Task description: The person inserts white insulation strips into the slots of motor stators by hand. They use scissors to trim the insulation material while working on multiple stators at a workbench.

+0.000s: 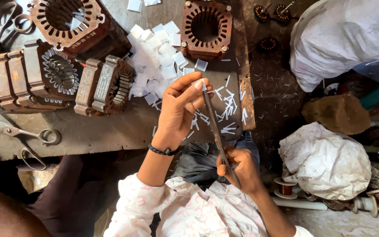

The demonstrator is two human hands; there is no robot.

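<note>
My left hand (178,109) is raised over the bench and pinches a small white paper piece (203,84) between thumb and fingertips. A black band circles that wrist. My right hand (238,167) sits lower, near my lap, closed on the handles of long dark scissors (214,127). The blades point up toward the paper piece and meet it at their tip. Thin white paper trimmings (227,109) lie scattered on the bench beside the blades.
Several rusty motor stators (206,28) stand on the bench (106,129), with a heap of white paper squares (156,57) between them. Another pair of scissors (27,138) lies at the left. White sacks (323,160), copper wire spools (286,188) and a person in white fill the right.
</note>
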